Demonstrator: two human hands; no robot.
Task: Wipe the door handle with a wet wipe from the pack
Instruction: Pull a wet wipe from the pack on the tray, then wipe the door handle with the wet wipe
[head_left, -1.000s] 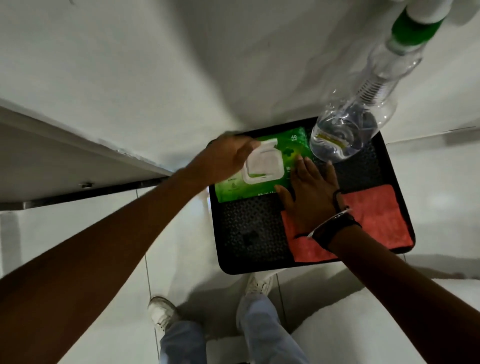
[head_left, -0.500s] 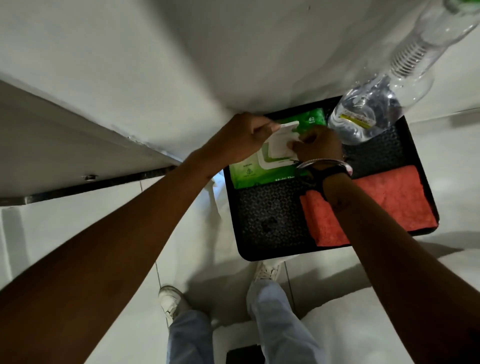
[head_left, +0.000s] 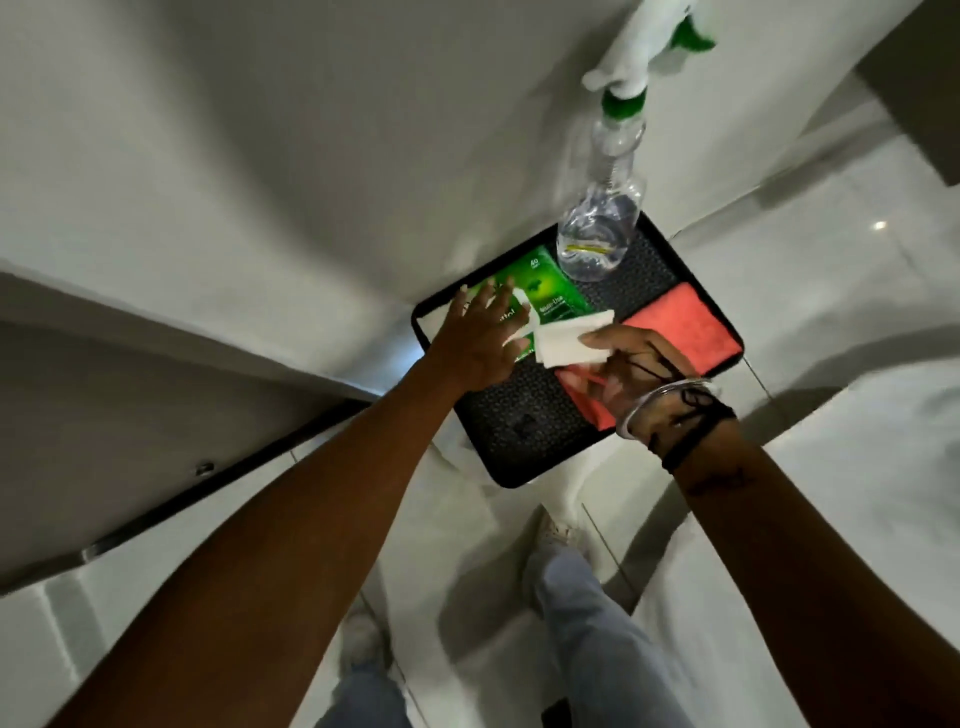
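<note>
A green pack of wet wipes (head_left: 550, 293) lies at the back left of a black tray (head_left: 524, 431) on the floor. My left hand (head_left: 480, 338) rests flat on the pack with its fingers spread. My right hand (head_left: 631, 361) pinches a white wet wipe (head_left: 569, 340), pulled out of the pack and held just above the tray. The door handle is not in view.
A clear spray bottle (head_left: 602, 228) with a green and white trigger stands at the tray's back right. A red cloth (head_left: 680, 330) lies on the tray's right side. A white wall or door rises behind the tray. My shoes and jeans stand on the pale tiled floor below.
My right hand has drawn a white wipe out of the pack and pulled it toward me. My left hand has flattened on the pack. The camera has moved back and tilted.
</note>
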